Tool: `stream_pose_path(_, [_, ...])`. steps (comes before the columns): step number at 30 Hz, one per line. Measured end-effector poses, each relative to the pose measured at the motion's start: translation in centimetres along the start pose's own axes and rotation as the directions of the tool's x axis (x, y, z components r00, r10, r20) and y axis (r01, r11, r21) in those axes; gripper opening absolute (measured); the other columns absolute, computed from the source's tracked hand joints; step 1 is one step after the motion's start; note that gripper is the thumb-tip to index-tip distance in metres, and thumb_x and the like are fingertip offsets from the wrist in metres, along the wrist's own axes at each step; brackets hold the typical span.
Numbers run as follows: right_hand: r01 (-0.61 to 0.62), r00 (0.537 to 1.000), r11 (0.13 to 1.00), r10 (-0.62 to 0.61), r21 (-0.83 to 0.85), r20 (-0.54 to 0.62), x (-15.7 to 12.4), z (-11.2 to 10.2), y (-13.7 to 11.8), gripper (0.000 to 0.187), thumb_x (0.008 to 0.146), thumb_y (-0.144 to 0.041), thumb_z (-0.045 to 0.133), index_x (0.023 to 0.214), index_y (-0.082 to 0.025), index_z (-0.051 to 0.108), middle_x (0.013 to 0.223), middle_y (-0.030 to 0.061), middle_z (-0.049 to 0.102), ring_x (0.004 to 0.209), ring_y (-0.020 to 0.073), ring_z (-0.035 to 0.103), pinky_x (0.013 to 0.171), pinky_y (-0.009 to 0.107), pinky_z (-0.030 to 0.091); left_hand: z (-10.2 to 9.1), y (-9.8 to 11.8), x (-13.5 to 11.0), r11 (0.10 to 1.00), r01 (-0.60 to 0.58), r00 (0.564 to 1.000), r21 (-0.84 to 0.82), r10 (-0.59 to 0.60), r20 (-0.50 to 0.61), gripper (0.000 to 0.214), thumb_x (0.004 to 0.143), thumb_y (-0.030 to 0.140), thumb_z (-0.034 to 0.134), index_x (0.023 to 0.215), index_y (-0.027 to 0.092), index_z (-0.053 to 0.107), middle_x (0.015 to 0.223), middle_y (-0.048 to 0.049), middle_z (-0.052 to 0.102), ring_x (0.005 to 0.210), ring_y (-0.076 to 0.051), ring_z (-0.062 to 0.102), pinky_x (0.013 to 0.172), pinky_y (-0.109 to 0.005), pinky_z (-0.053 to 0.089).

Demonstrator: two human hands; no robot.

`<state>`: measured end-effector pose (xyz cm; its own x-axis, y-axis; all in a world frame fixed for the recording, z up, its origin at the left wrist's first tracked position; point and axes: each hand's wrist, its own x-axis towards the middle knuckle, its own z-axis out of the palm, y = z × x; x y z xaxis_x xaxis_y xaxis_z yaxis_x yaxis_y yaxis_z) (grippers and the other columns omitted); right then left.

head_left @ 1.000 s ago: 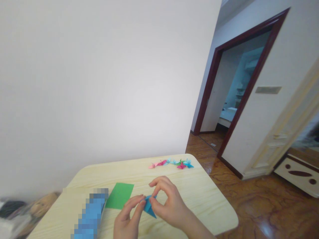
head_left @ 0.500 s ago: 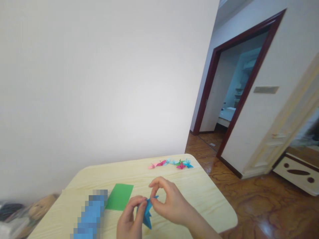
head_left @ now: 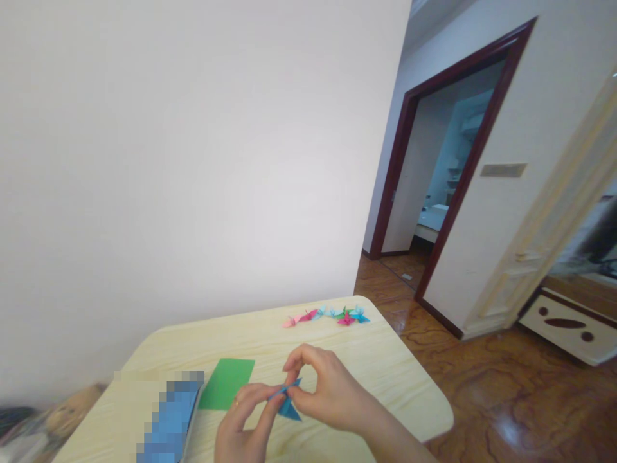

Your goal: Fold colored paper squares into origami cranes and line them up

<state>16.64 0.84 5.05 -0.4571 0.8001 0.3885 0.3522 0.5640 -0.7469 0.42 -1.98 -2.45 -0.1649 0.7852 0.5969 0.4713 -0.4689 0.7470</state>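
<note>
Between my two hands is a piece of folded blue paper [head_left: 290,411], an origami figure with pointed ends. My left hand [head_left: 245,418] pinches its left side between thumb and index finger. My right hand [head_left: 328,389] grips the upper right point, its thumb against the paper and the fingers curled over. Part of the figure is hidden behind the fingertips. A flat green paper sheet [head_left: 226,382] lies on the table just left of the hands. Farther back, several small origami cranes [head_left: 346,318] in pink, red, green and blue stand in a row.
The light wooden table [head_left: 193,341] has rounded corners and meets a white wall [head_left: 216,161]. A pixelated blue object [head_left: 168,421] lies at the table's left. Beyond the right edge are a wooden floor [head_left: 501,399], a dark red door frame [head_left: 463,212] and a low cabinet [head_left: 563,325].
The blue paper has turned in my fingers, its lower point now swinging toward the right. My left hand has shifted slightly left and rotated. The camera view has moved a little.
</note>
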Motion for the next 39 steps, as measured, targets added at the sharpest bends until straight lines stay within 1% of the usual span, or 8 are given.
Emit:
stream_pose_path(11, [-0.019, 1.000, 0.997, 0.018, 0.073, 0.021, 0.1, -0.3, -0.3, 0.018, 0.068, -0.007, 0.058, 0.081, -0.019, 0.056, 0.078, -0.0027, 0.064, 0.076, 0.0122, 0.060, 0.072, 0.022, 0.043, -0.3, 0.4, 0.4, 0.996, 0.078, 0.995, -0.041, -0.075, 0.070, 0.015, 0.070, 0.036, 0.065, 0.063, 0.024, 0.070, 0.062, -0.0003, 0.067, 0.062, -0.018, 0.063, 0.060, -0.024, 0.051])
stream_pose_path(20, [-0.194, 0.981, 0.940, 0.180, 0.280, 0.077, 0.9, 0.2, 2.1, 0.019, 0.066, -0.017, 0.067, 0.083, -0.018, 0.059, 0.069, -0.0017, 0.065, 0.067, 0.0147, 0.062, 0.066, 0.026, 0.045, -1.0, 0.7, 1.0, 0.975, 0.194, 0.968, -0.106, -0.173, 0.181, 0.015, 0.065, 0.038, 0.068, 0.069, 0.025, 0.074, 0.065, -0.0026, 0.068, 0.065, -0.020, 0.063, 0.062, -0.026, 0.051])
stream_pose_path(24, [-0.193, 0.968, 0.815, 0.248, 0.547, -0.028, 1.6, 0.7, 5.2, 0.017, 0.077, -0.033, 0.055, 0.084, -0.017, 0.056, 0.071, 0.0018, 0.064, 0.072, 0.0161, 0.062, 0.070, 0.031, 0.046, -1.3, 0.1, 1.0, 0.907, 0.386, 0.921, -0.169, -0.368, 0.130, 0.024, 0.064, 0.044, 0.068, 0.071, 0.021, 0.073, 0.064, -0.0023, 0.068, 0.063, -0.020, 0.062, 0.056, -0.025, 0.050])
stream_pose_path(26, [-0.179, 0.959, 0.833, 0.265, 0.523, -0.095, 1.1, 1.0, 6.5, 0.018, 0.074, -0.033, 0.060, 0.081, -0.017, 0.055, 0.077, 0.0033, 0.064, 0.077, 0.0173, 0.062, 0.075, 0.034, 0.045, -1.3, -0.3, 0.8, 0.850, 0.471, 0.881, -0.236, -0.468, 0.072, 0.031, 0.064, 0.048, 0.067, 0.073, 0.019, 0.071, 0.056, 0.0000, 0.064, 0.055, -0.017, 0.058, 0.052, -0.024, 0.049])
stream_pose_path(28, [-0.206, 0.973, 0.866, 0.230, 0.455, 0.001, 0.0, 1.5, 7.3, 0.021, 0.070, -0.027, 0.065, 0.085, -0.016, 0.057, 0.085, 0.0053, 0.065, 0.080, 0.0181, 0.062, 0.077, 0.035, 0.045, -1.3, -0.5, 0.7, 0.815, 0.499, 0.860, -0.294, -0.508, 0.050, 0.034, 0.063, 0.050, 0.068, 0.073, 0.018, 0.069, 0.051, 0.0024, 0.060, 0.049, -0.014, 0.054, 0.051, -0.022, 0.047])
stream_pose_path(31, [-0.210, 0.977, 0.859, 0.169, 0.467, 0.130, -1.7, 2.5, 7.2, 0.035, 0.063, -0.022, 0.072, 0.093, -0.017, 0.054, 0.092, 0.0052, 0.065, 0.088, 0.0193, 0.060, 0.082, 0.036, 0.043, -1.0, -0.2, 0.7, 0.791, 0.510, 0.853, -0.338, -0.516, 0.080, 0.035, 0.061, 0.051, 0.069, 0.072, 0.018, 0.066, 0.053, 0.0028, 0.060, 0.050, -0.013, 0.053, 0.052, -0.021, 0.046])
stream_pose_path(35, [-0.198, 0.978, 0.756, 0.196, 0.624, 0.074, -2.1, 3.7, 6.3, 0.031, 0.066, -0.032, 0.072, 0.083, -0.018, 0.049, 0.083, 0.0036, 0.064, 0.082, 0.0183, 0.061, 0.076, 0.034, 0.045, -0.7, 0.4, 1.0, 0.782, 0.516, 0.851, -0.350, -0.513, 0.110, 0.036, 0.056, 0.051, 0.072, 0.068, 0.018, 0.066, 0.054, 0.0016, 0.062, 0.051, -0.014, 0.055, 0.051, -0.022, 0.048])
stream_pose_path(39, [-0.183, 0.979, 0.784, 0.201, 0.594, 0.035, -1.4, 3.9, 5.7, 0.029, 0.070, -0.040, 0.068, 0.079, -0.017, 0.054, 0.076, 0.0029, 0.064, 0.077, 0.0171, 0.061, 0.075, 0.032, 0.046, -0.3, 0.6, 1.0, 0.757, 0.528, 0.845, -0.385, -0.514, 0.148, 0.036, 0.054, 0.050, 0.074, 0.069, 0.018, 0.067, 0.061, -0.0002, 0.067, 0.059, -0.017, 0.061, 0.058, -0.025, 0.052])
